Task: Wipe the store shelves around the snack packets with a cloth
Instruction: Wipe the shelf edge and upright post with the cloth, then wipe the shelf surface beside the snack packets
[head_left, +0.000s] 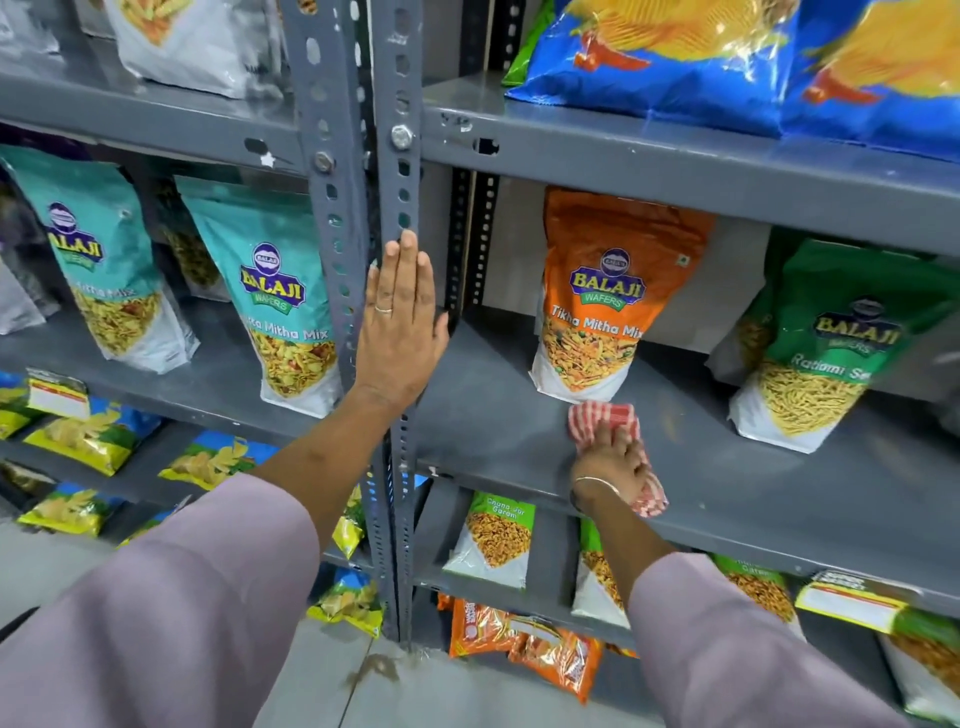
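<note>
My right hand (608, 460) presses a red-and-white striped cloth (602, 418) flat on the grey metal shelf (493, 415), just in front of an orange Tikha Mitha Mix packet (608, 291). A green Ratlami Sev packet (826, 343) stands upright further right on the same shelf. My left hand (397, 322) lies flat with fingers together against the grey perforated upright post (400, 171) and holds nothing.
Teal snack packets (275, 296) stand on the left bay's shelf. Blue chip bags (727, 57) lie on the shelf above. Green, orange and yellow packets fill the lower shelves. Tiled floor (415, 691) shows below.
</note>
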